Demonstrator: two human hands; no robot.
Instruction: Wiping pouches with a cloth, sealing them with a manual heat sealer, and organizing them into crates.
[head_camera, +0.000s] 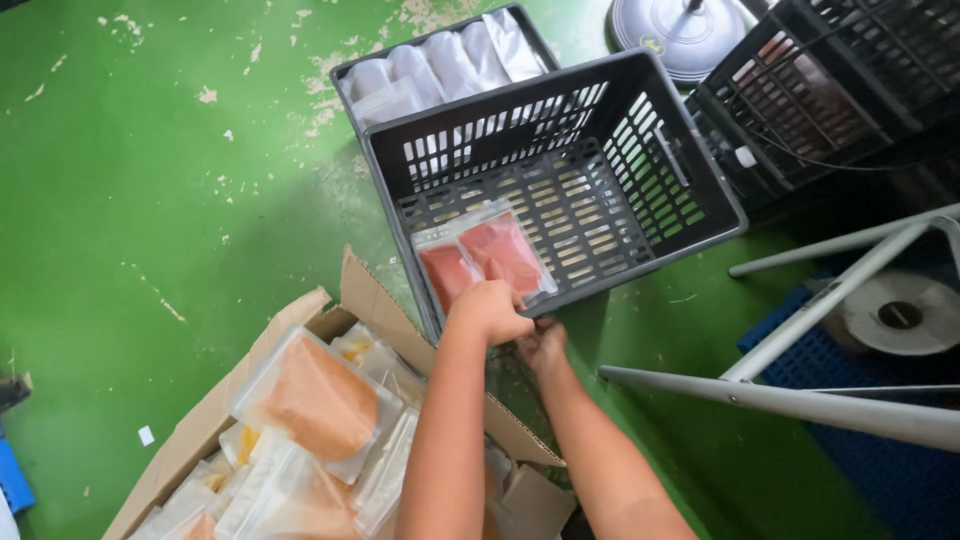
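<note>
My left hand (490, 312) reaches over the near rim of a dark grey slatted basket (640, 150) and grips two clear pouches with red-orange contents (505, 250), which lie on the basket's floor at its near left corner. My right hand (545, 347) is just below and to the right of the left one. Its fingers curl onto the basket's near rim, partly hidden by my left hand. The rest of the basket's floor is bare.
An open cardboard box (345, 290) at the lower left holds several clear pouches of orange and yellow contents (320, 400). A second basket of pale pouches (440, 60) stands behind the first. At the right are a black crate (830, 90), grey metal legs (800, 400) and a tape roll (900, 315).
</note>
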